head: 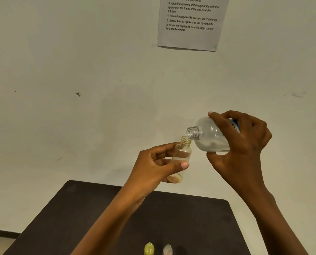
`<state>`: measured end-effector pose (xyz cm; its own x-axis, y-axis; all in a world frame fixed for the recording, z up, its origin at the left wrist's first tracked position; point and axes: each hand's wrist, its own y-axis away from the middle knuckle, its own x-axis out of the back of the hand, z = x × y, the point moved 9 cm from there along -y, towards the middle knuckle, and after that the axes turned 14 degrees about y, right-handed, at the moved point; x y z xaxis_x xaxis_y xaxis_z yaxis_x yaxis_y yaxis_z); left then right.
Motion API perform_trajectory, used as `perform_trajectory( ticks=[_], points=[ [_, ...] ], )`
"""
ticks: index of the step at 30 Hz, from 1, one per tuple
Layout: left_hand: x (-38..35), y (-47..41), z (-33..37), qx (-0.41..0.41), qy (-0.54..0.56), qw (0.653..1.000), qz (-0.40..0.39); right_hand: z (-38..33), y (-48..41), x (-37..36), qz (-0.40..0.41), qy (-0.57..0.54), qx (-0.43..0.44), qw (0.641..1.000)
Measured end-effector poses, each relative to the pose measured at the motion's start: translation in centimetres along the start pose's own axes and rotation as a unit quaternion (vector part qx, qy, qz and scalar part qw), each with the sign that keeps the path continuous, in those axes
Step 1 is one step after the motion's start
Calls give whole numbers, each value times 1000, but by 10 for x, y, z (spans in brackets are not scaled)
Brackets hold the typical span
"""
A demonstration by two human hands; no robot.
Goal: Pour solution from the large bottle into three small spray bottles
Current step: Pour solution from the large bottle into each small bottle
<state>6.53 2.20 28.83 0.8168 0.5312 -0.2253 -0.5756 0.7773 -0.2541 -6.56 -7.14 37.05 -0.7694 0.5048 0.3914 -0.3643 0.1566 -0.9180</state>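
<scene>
My right hand (243,144) grips the large clear bottle (208,135), tipped over to the left with its uncapped threaded mouth pointing down-left. Its mouth sits just above and touching the open neck of a small clear spray bottle (181,157), which my left hand (153,168) holds nearly upright in the air above the table. A little yellowish liquid shows at the small bottle's bottom. Two capped small bottles stand at the table's near edge: a yellow one (149,249) and a clear one (167,249).
A dark table (98,218) lies below my hands, against a pale wall. A printed instruction sheet (192,23) is stuck to the wall above. A strip of floor and skirting shows at lower left.
</scene>
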Motion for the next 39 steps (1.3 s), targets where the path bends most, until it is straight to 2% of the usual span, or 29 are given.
perform_trajectory(
  ticks=[39],
  points=[
    [2,-2,4,-6,8,1000,7,-8,-14,9,0,27,24,999]
  ],
)
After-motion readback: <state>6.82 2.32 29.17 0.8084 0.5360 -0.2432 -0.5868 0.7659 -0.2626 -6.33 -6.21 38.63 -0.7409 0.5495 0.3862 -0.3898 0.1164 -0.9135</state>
